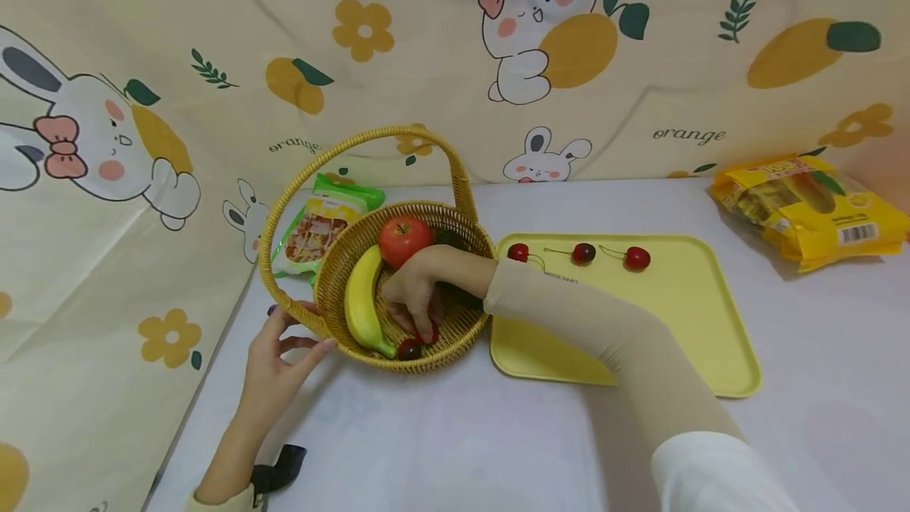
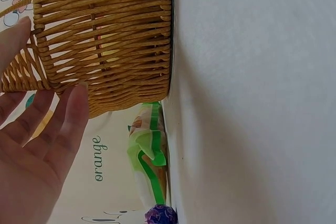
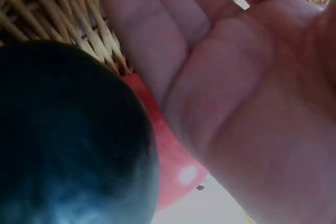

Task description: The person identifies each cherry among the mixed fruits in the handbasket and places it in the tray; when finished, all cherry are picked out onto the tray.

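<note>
A decorated tabletop corner, the wider room a mystery!
Here's the giveaway: a cream backdrop [image 1: 441,85] alive with cartoon rabbits [image 1: 522,77], yellow flowers [image 1: 364,30] and leafy fruit [image 1: 583,54], rising behind a white tabletop [image 1: 426,449] and wrapping its left side; home or studio, we cannot tell.

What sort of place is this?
Probably a staged tabletop set, not a real kitchen: cartoon-print backdrop, white tabletop, fruit laid out in a basket.
</note>
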Demonstrator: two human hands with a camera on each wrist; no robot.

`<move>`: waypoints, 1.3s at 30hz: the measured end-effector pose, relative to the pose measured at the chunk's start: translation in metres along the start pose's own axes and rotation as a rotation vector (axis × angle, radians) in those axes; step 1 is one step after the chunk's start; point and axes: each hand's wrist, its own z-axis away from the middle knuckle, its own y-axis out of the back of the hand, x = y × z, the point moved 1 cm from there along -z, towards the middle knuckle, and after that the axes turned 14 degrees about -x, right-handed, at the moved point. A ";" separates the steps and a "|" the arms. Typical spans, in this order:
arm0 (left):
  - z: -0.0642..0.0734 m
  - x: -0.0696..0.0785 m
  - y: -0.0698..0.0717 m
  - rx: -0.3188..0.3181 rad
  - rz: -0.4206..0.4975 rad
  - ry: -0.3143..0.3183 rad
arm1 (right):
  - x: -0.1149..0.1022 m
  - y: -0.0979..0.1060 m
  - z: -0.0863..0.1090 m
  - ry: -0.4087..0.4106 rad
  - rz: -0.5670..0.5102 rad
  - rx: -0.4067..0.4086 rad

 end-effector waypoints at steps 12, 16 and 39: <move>-0.001 0.001 -0.003 0.026 0.002 -0.006 | 0.002 -0.001 0.052 0.230 0.099 0.220; -0.001 0.001 -0.001 0.025 0.006 -0.008 | 0.024 -0.023 0.101 0.471 0.029 0.499; -0.001 0.003 0.000 0.006 0.027 0.037 | 0.162 -0.235 0.157 0.119 -0.275 1.170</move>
